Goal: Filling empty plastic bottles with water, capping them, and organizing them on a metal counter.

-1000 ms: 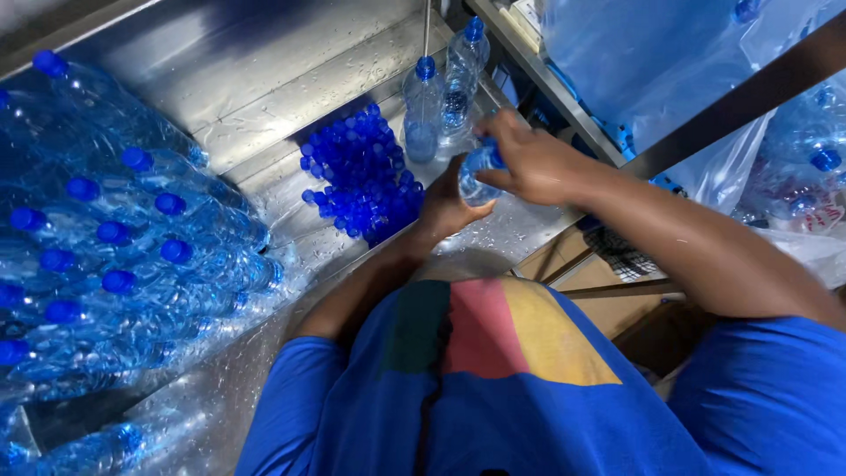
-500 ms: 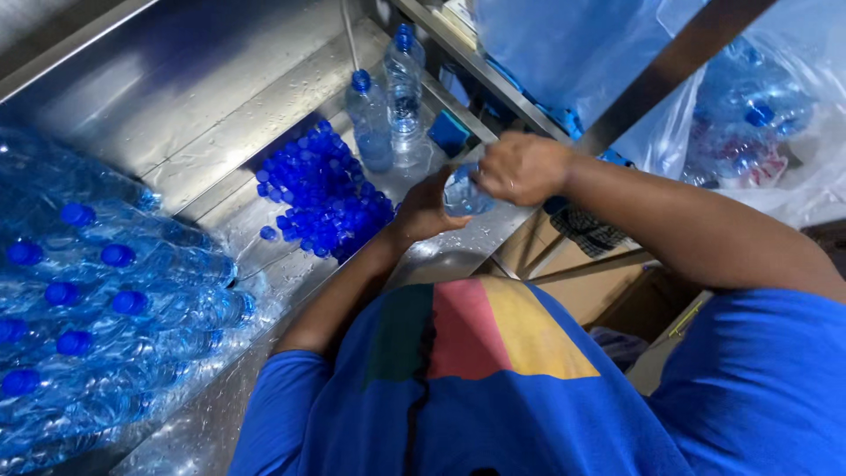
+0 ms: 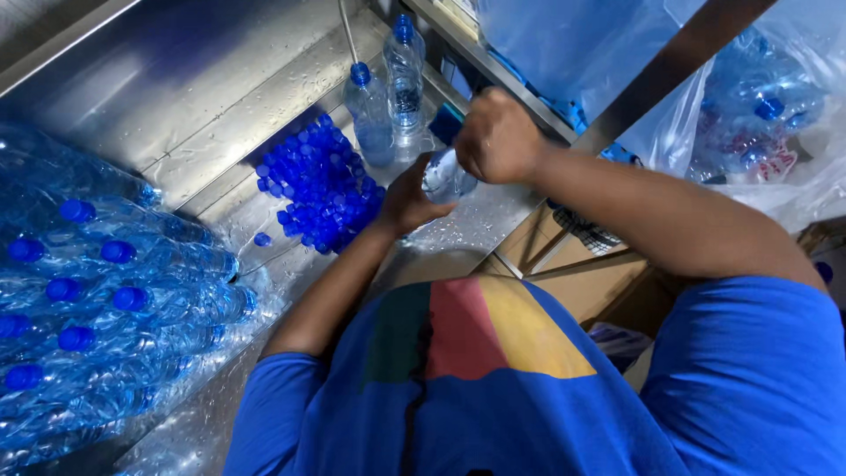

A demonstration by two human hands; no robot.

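My left hand [image 3: 407, 201] grips the body of a clear plastic water bottle [image 3: 443, 179] held over the wet steel counter [image 3: 220, 97]. My right hand [image 3: 498, 137] is closed over the top of that same bottle, hiding its neck and cap. Just left of my hands lies a heap of loose blue caps [image 3: 319, 183]. Two capped bottles stand upright behind the heap, one nearer [image 3: 371, 115] and one farther back [image 3: 404, 70].
Several capped bottles [image 3: 97, 300] lie stacked on their sides at the left. A clear plastic bag of bottles [image 3: 758, 115] sits at the right, beyond a steel rail [image 3: 493, 75]. Cardboard [image 3: 573, 264] shows below the counter edge.
The view has shifted, so the counter and caps appear further left. My right hand stays on the bottle's top and my left hand keeps its grip on the body.
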